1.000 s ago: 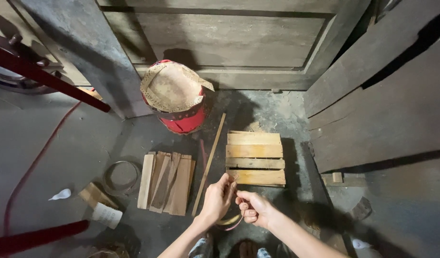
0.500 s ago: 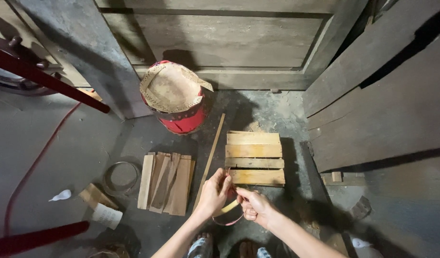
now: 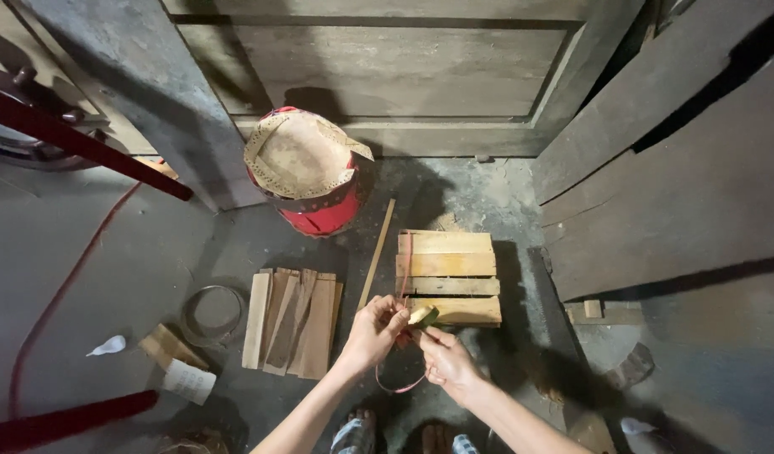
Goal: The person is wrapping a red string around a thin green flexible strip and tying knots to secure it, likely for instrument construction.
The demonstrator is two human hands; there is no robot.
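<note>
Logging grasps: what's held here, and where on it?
Both hands, left hand and right hand, pinch a thin red strip near its upper part; its loop hangs below. Exact contact cannot be told.

Box [image 3: 187, 380]: small white carton with faint print, lay near left on the floor, beside a brown cardboard piece [image 3: 163, 345].
Bucket cover [image 3: 301, 156]: tan cardboard sheet sat atop the far red bucket [image 3: 326, 210].

Pale yellow-tan wood slats [image 3: 446, 277] mid-scene, duller tan loose strips [image 3: 291, 321] to their left, red bucket [image 3: 319, 206] with beige perforated cover far-left, pinkish-red strap [image 3: 401, 382] near, red hose [image 3: 63, 290] left, grey concrete floor [image 3: 84, 261], grey-brown door [image 3: 387, 71] far.
</note>
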